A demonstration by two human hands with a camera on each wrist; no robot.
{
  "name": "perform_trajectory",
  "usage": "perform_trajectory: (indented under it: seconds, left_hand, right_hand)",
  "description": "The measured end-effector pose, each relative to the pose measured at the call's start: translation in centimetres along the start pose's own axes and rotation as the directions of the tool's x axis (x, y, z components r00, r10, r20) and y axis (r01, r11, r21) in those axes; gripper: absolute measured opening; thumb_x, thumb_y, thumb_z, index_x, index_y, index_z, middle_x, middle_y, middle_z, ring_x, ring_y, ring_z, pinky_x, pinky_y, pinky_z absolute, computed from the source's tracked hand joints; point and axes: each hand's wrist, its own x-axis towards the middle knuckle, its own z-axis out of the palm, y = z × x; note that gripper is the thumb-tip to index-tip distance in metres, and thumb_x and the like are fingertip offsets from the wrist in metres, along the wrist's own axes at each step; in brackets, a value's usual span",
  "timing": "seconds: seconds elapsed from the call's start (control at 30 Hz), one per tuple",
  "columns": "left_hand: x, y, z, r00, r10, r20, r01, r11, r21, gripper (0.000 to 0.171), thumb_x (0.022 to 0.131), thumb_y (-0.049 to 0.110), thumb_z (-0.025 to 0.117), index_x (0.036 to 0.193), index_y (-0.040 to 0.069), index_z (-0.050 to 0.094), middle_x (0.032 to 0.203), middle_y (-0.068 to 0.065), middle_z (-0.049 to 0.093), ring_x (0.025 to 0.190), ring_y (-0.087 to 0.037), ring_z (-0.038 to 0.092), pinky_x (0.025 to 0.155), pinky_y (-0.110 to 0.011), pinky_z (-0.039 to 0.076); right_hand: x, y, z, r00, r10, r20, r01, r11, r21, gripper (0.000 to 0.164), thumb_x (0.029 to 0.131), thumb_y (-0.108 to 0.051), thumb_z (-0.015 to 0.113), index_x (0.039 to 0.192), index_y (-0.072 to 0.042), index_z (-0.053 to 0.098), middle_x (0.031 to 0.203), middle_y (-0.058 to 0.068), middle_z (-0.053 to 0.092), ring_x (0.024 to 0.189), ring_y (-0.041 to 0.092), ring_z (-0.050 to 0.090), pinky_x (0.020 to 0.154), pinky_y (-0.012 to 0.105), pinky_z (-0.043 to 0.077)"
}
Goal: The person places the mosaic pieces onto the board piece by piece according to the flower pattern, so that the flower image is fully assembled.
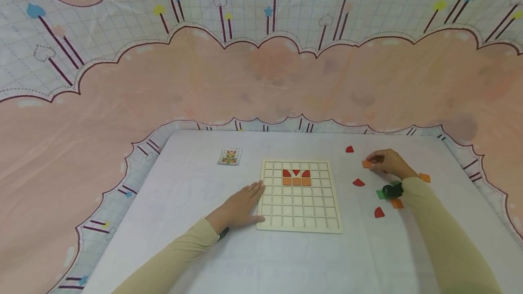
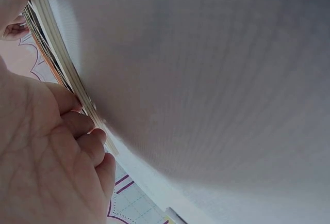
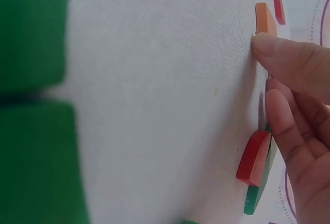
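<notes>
A pale grid board (image 1: 300, 214) lies on the white table, holding three red pieces (image 1: 296, 173) above a row of three orange squares (image 1: 297, 181). My left hand (image 1: 237, 205) rests along the board's left side, fingers extended and touching its edge; the left wrist view shows that hand (image 2: 46, 157) from the palm side against the board rim (image 2: 69, 66). To the right of the board, my right hand (image 1: 388, 162) pinches an orange square tile (image 1: 367, 164). The right wrist view shows thumb and fingers at this tile (image 3: 264, 17).
Loose red quarter-round pieces (image 1: 358, 182) lie between board and right hand. Green squares (image 1: 381, 194) and orange squares (image 1: 397, 203) lie beneath the right wrist, another orange one (image 1: 425, 178) farther right. A small pattern card (image 1: 229, 156) sits behind the left hand.
</notes>
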Motion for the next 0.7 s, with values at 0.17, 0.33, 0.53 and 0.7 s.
perform_trajectory:
  seconds: [0.17,0.33,0.53,0.7]
  left_hand:
    - [-0.05,0.02,0.0,1.0,0.002,-0.002,-0.002,1.0,-0.003,0.09,0.089,0.062,0.047,0.15,0.004,0.018,0.158,-0.012,0.014,0.147,-0.025,0.016,0.119,-0.039,0.021]
    - [-0.04,-0.04,0.09,1.0,0.0,-0.001,0.0,1.0,0.002,0.09,0.089,0.063,0.046,0.15,0.004,0.017,0.158,-0.012,0.014,0.147,-0.025,0.015,0.119,-0.038,0.021]
    - [-0.02,-0.06,0.15,1.0,0.004,-0.005,-0.004,1.0,0.004,0.09,0.089,0.062,0.047,0.15,0.004,0.018,0.158,-0.012,0.014,0.147,-0.025,0.015,0.119,-0.039,0.021]
    - [0.06,-0.06,0.19,1.0,0.003,-0.007,-0.002,1.0,0.007,0.09,0.089,0.063,0.046,0.15,0.004,0.018,0.158,-0.012,0.014,0.147,-0.025,0.015,0.119,-0.039,0.021]
  right_hand:
    - [-0.06,-0.14,-0.14,1.0,-0.015,0.001,0.015,1.0,-0.011,0.034,0.084,-0.01,0.068,0.116,0.0,0.062,0.112,0.021,0.062,0.098,0.029,0.056,0.082,0.033,0.055]
    - [0.07,-0.12,-0.33,1.0,0.005,0.014,-0.004,1.0,-0.017,0.035,0.084,-0.011,0.069,0.116,0.001,0.062,0.111,0.02,0.061,0.096,0.029,0.055,0.078,0.029,0.054]
    - [0.11,-0.06,-0.4,1.0,0.006,0.029,-0.005,0.999,-0.035,0.035,0.084,-0.011,0.067,0.116,0.002,0.063,0.113,0.022,0.06,0.093,0.028,0.054,0.073,0.025,0.052]
    - [0.13,-0.04,-0.4,0.999,-0.003,0.038,0.004,0.999,-0.043,0.033,0.085,-0.01,0.066,0.116,0.002,0.063,0.114,0.023,0.06,0.092,0.027,0.054,0.072,0.025,0.052]
